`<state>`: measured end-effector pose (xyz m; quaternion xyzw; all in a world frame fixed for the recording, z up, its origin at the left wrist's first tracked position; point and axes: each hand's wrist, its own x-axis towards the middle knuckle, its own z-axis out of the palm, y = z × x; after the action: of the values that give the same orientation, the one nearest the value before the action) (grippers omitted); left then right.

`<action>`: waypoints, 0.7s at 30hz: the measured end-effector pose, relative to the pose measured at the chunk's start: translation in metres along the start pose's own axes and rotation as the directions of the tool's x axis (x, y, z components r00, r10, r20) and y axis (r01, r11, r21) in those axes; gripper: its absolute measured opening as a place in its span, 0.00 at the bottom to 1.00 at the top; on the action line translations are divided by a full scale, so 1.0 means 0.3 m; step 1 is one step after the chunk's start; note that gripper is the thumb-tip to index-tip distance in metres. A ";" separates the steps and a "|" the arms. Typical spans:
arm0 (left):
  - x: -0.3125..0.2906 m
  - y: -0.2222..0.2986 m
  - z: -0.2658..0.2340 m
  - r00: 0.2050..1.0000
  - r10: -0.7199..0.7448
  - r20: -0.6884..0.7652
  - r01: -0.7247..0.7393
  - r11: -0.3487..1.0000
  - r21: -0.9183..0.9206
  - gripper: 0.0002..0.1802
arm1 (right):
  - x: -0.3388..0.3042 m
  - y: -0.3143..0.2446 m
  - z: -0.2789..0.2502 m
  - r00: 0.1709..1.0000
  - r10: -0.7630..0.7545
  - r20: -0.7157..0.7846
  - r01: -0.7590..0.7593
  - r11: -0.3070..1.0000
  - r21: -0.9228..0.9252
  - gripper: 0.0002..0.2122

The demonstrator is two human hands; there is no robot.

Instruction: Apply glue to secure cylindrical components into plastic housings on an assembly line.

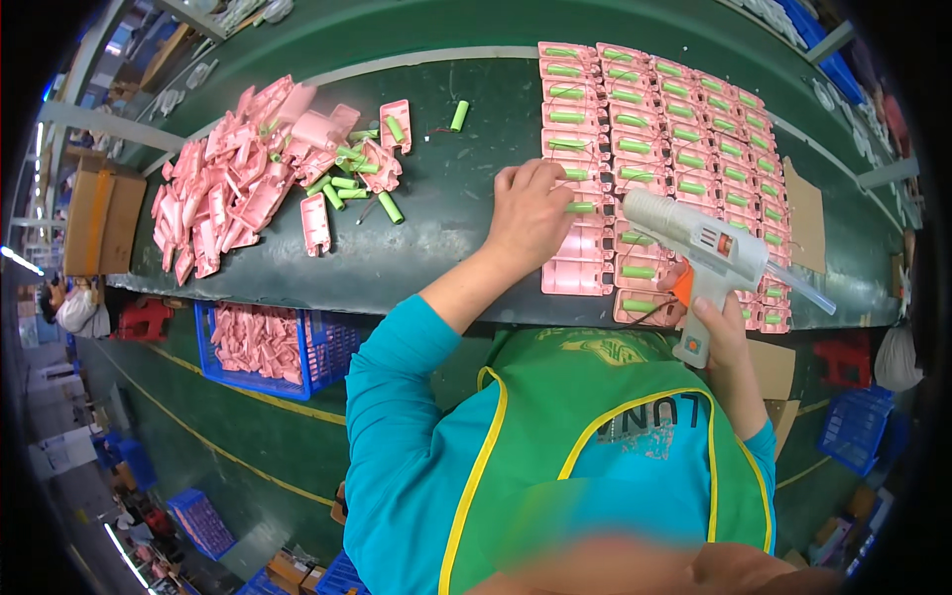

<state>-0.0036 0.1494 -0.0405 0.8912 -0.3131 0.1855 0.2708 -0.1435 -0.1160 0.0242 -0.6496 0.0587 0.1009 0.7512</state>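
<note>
My right hand point(727, 327) is wrapped round the grip of a white glue gun point(729, 248) with an orange trigger. Its thick front end points left over the rows of pink plastic shells point(635, 116), and a clear glue stick point(805, 290) sticks out behind. My left hand point(531, 213) rests at the left column of shells, fingers bent and closed round a green battery point(580, 207), which they partly cover. Most shells hold one green battery with thin wires. Two shells point(577, 276) at the near end of the left column show no battery.
On the left of the dark green table point(446, 268) lies a heap of pink shells point(248, 183) with loose green batteries point(391, 207). A cardboard box point(102, 218) stands at the left end. Below the edge, a blue crate point(332, 352) holds more pink parts. Cardboard point(803, 213) lies right of the rows.
</note>
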 end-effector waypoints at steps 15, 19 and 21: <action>-0.004 -0.028 0.027 0.998 -0.063 0.004 0.063 0.995 -0.083 0.09 | 0.060 0.028 0.023 0.995 0.087 0.053 -0.079 0.986 -0.145 0.23; -0.001 -0.027 0.027 0.998 -0.055 0.009 0.056 0.997 -0.061 0.08 | 0.079 0.026 0.016 0.993 0.111 0.051 -0.100 0.980 -0.171 0.23; 0.000 -0.027 0.029 0.998 -0.059 0.003 0.059 0.997 -0.050 0.08 | 0.085 0.013 0.024 0.990 0.130 0.049 -0.121 0.980 -0.156 0.23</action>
<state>0.0031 0.1495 -0.0503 0.8930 -0.2917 0.1687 0.2983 -0.1199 -0.1066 0.0160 -0.6970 0.0694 0.1714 0.6928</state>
